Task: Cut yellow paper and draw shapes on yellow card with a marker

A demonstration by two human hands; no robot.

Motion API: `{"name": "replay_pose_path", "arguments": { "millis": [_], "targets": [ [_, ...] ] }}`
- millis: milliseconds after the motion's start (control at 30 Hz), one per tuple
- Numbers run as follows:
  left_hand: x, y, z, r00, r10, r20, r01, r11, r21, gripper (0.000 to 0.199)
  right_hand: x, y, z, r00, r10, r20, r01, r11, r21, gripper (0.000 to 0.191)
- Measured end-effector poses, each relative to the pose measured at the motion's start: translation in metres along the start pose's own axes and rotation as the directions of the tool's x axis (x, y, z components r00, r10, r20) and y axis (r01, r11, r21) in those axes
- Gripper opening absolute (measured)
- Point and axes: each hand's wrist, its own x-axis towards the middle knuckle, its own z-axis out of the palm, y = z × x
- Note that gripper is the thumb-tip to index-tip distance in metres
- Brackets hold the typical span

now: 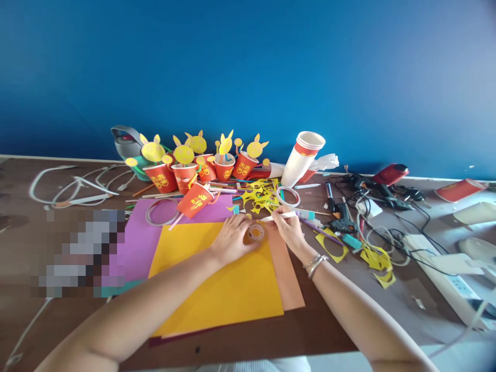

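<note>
My left hand [232,238] lies at the upper right of a yellow-orange paper sheet [217,289], its thumb and fingers closed around the left side of a small clear roll of tape [256,232]. A white marker [279,215] is pinched in my right hand [289,230], with its tip pointing left, just above the roll. Whether the tip touches anything I cannot tell. Peach paper [289,289] and purple paper [135,237] stick out from under the yellow sheet. Behind my left hand, a red paper cup [194,200] leans over on the purple paper.
Several red cups with yellow rabbit-like heads [153,151] stand along the blue wall. Stacked white cups [302,160] stand right of them. Yellow paper scraps [261,194], a glue gun [343,219], tangled cables and a power strip [445,279] lie to the right. White cables [73,186] lie left.
</note>
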Motion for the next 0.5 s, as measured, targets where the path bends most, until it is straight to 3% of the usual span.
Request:
{"name": "replay_pose_path", "arguments": {
  "millis": [333,500],
  "targets": [
    [0.002,-0.001,-0.002,1.0,-0.014,0.01,0.013,0.998,0.062,0.052,0.0,0.011,-0.007,0.998,-0.059,-0.03,0.057,0.997,-0.056,0.017],
    [0.004,-0.002,-0.003,1.0,-0.025,-0.018,0.026,0.997,0.067,0.058,0.0,0.012,-0.005,0.997,-0.074,0.009,0.075,0.993,-0.086,0.018]
  ]
}}
